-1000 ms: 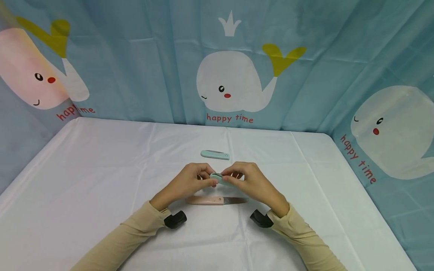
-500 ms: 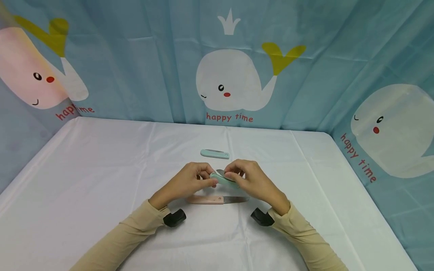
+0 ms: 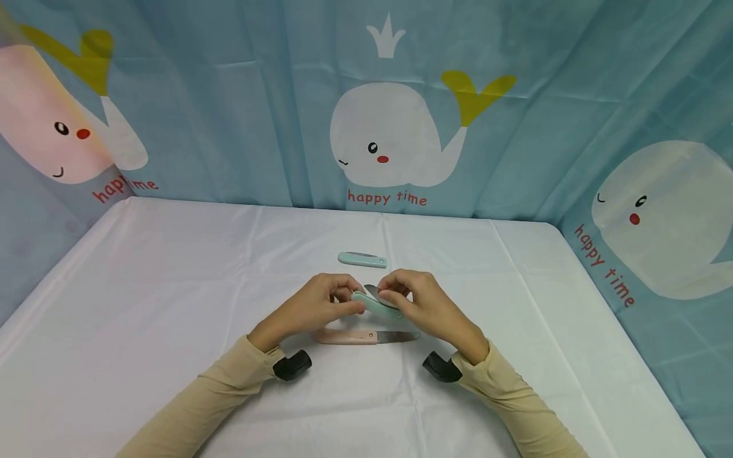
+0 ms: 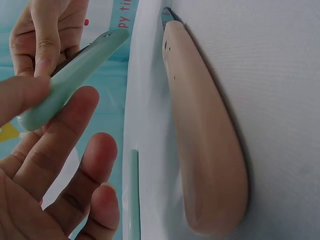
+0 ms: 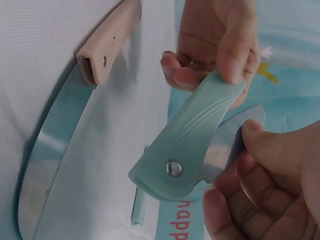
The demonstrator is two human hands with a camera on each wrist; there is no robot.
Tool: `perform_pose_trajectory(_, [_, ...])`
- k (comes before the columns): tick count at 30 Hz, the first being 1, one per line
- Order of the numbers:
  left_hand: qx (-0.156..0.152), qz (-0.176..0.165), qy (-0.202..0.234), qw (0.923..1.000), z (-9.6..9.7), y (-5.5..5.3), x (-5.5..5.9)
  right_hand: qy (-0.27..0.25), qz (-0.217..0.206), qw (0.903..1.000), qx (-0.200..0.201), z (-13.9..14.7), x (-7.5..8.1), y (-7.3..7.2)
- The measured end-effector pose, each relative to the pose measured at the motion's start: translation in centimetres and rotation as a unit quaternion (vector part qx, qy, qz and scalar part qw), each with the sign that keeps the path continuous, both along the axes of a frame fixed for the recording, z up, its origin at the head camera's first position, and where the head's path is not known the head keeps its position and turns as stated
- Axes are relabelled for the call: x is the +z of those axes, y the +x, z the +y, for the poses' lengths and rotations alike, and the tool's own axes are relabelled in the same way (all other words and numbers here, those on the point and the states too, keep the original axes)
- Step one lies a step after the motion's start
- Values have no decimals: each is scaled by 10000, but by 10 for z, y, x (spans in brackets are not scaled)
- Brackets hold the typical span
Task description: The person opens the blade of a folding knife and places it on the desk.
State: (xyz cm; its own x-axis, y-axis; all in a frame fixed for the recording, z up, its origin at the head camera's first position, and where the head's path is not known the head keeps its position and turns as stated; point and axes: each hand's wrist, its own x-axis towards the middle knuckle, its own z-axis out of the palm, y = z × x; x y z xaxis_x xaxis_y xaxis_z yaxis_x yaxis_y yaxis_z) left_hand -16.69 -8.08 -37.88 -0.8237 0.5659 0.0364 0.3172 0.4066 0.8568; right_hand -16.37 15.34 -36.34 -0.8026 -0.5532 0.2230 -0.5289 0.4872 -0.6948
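A mint-green folding knife (image 5: 187, 135) is held above the table between both hands, its blade (image 5: 225, 140) swung partly out of the handle. My left hand (image 3: 323, 305) pinches the handle's rounded end between thumb and fingers. With thumb and fingertips, my right hand (image 3: 424, 302) pinches the metal blade. Below them, nearer the body, a pink folding knife (image 3: 349, 337) lies on the table with its blade fully out to the right. Beyond the hands lies a second mint-green folding knife (image 3: 362, 259), folded.
A white cloth (image 3: 172, 286) with creases covers the table. Blue curtains (image 3: 258, 127) printed with whales stand around its back and sides. Each wrist carries a black camera mount (image 3: 293, 366) close above the cloth.
The blade of the held green knife has swung out of its handle, with my right hand gripping it and shifting slightly up. The two knives on the table have stayed put.
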Motion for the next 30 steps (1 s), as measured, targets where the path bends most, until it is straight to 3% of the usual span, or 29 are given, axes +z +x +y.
perform_pose_trajectory(12, [-42,51,-109,9999,2,2,2,46,11,10000,-39,-1,2,2])
perform_pose_trajectory(18, [72,-33,-126,9999,-2,0,2,-98,-15,9994,-325,1,3,0])
perform_pose_trajectory(30, [223,-144,-128,9996,-2,-1,3,-257,34,9993,-264,0,1,0])
